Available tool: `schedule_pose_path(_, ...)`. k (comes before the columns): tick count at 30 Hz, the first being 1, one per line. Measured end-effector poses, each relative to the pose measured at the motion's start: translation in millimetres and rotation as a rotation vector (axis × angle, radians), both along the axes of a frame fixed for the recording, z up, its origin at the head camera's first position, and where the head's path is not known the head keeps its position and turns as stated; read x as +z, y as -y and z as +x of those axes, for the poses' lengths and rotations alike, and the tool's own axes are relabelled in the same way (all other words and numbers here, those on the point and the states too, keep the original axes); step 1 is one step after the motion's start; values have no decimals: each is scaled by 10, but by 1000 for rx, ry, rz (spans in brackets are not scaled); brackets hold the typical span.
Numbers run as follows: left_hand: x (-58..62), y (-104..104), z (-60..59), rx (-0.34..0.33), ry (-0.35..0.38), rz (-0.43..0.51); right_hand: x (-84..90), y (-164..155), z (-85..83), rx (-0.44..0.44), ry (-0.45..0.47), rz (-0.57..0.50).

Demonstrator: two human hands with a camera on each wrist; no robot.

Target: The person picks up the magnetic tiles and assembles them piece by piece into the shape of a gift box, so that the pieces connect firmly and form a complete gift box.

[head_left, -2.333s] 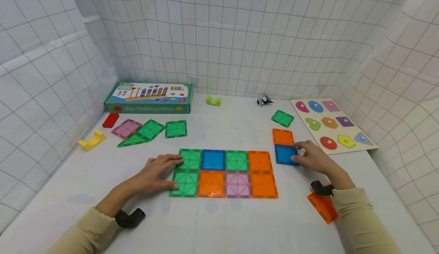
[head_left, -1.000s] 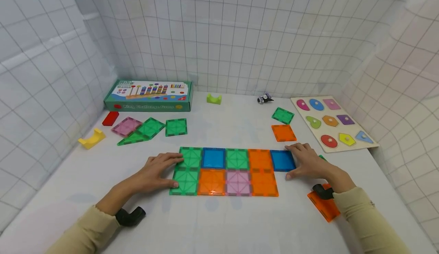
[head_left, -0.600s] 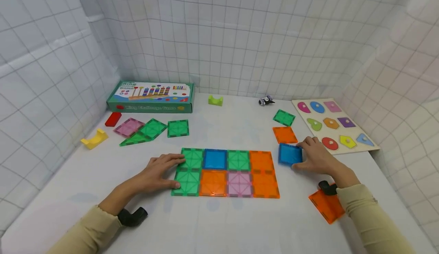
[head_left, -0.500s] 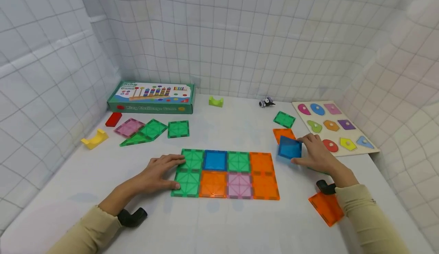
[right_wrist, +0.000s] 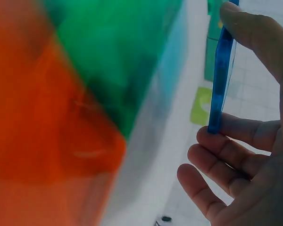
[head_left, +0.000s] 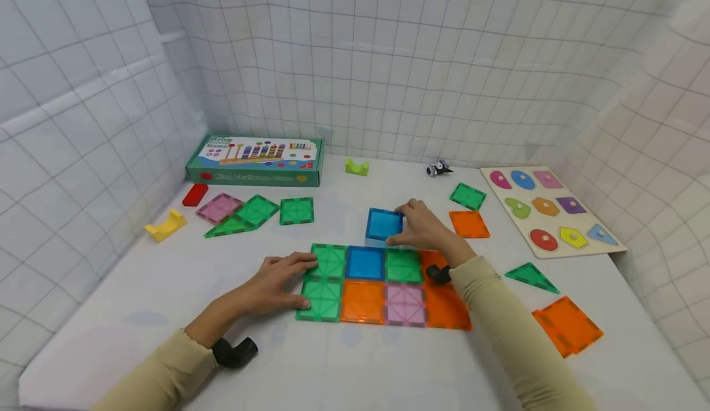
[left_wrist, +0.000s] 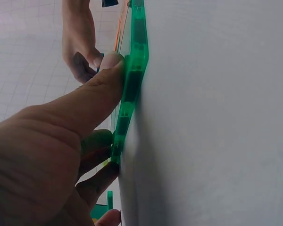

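a person in beige sleeves works at a white table (head_left: 355, 368) walled by white gridded sheeting. the right hand (head_left: 424, 229) pinches a loose blue square translucent plastic tile (head_left: 384, 223) by its right edge, thumb on one side and fingers on the other; the right wrist view shows the same tile (right_wrist: 221, 70) edge-on between thumb and fingertips, the grip closed on it. the blue tile sits just beyond the far edge of a flat two-row mat of joined square tiles (head_left: 383, 284), near the mat's own blue square; whether it touches the table or the mat cannot be told.

the left hand (head_left: 280, 281) lies flat on the table with straight fingers pressing the mat's left end, where two green squares sit one behind the other. in the left wrist view the thumb (left_wrist: 92, 101) pushes against the green tile's edge (left_wrist: 132, 80), the grip not curled round anything.

to the right of the right hand lie a loose orange square tile (head_left: 469, 223) and a green square tile (head_left: 468, 196), with a wooden shape puzzle board (head_left: 549, 207) beyond them. nearer the person's right are a green triangle tile (head_left: 531, 276) and stacked orange square tiles (head_left: 567, 325). at the far left stand a green ring game box (head_left: 256, 160), a red block (head_left: 195, 194), a yellow arch block (head_left: 165, 225), a pink square tile (head_left: 220, 207), green tiles (head_left: 261, 212), and a lime arch block (head_left: 357, 166).
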State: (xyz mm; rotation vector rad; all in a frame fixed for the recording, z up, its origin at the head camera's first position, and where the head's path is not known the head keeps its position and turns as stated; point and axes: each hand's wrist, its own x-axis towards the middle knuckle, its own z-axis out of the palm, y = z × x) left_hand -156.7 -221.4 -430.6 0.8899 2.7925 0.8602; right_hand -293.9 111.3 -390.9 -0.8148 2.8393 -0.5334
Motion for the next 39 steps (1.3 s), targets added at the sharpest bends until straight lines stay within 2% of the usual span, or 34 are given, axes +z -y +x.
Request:
schedule_pose_path(6, 13, -61, 3, 4, 8, 2, -112, 217, -96, 31, 45, 5)
schedule_pose_path(12, 18, -55, 5, 3, 2, 14, -117, 289, -110, 82, 25, 89)
schedule_pose_path(15, 12, -48, 4, 3, -1, 22, -99, 247, -103, 89, 39, 86)
schedule_pose_path(18, 6, -47, 7, 1, 12, 29, -69, 54, -121, 61, 32, 11)
schedule_pose_path(22, -2, -51, 13, 1, 40, 43, -45, -442, -201, -26, -14, -67)
schedule_pose_path(26, -11, -51, 11, 0, 49, 64, -72, -974, -281, -137, 12, -22)
schedule_pose_path(30, -19, -47, 5, -5, 61, 94, -122, -1325, -304, -189, 70, 63)
schedule_pose_path(35, -27, -41, -4, -12, 60, 107, -156, -1495, -262, -171, 85, 137)
schedule_pose_path(39, -33, -38, -23, -15, 55, 113, -162, -1547, -223, -165, 74, 145)
